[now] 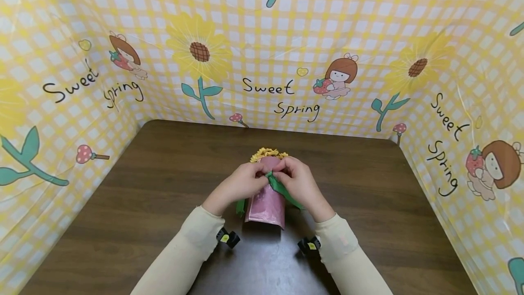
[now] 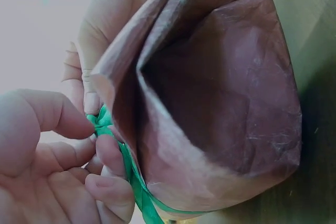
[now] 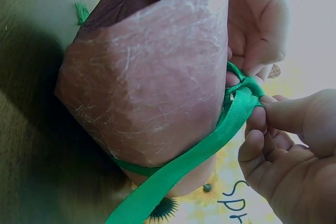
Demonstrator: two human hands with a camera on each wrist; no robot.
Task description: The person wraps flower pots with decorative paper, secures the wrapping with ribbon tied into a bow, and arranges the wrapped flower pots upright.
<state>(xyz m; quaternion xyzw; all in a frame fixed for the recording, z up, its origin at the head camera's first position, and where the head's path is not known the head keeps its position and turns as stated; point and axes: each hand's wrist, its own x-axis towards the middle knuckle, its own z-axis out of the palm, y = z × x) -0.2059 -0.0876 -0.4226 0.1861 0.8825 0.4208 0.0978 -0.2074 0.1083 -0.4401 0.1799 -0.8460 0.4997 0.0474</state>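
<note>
A bouquet lies on the table, its pink paper wrapper (image 1: 266, 208) pointing its open, creased end toward me. Yellow flowers (image 1: 262, 153) show at the far end. Round the wrapper runs a green ribbon (image 3: 178, 166), bunched into a loop or knot (image 3: 244, 85) on the upper side. My left hand (image 1: 241, 183) pinches the ribbon at this bunch between thumb and fingers. From the other side my right hand (image 1: 300, 183) pinches it too, fingertips close to the left ones. One ribbon tail hangs to the right; green also shows left of the wrapper. Fingers partly hide the knot.
The dark wooden table (image 1: 172, 185) extends around the bouquet. A yellow checked cloth (image 1: 262, 35) with printed sunflowers stands along the back and both sides. Each wrist carries a small black camera, the left one (image 1: 227, 238) and the right one (image 1: 309, 245) near the bouquet's open end.
</note>
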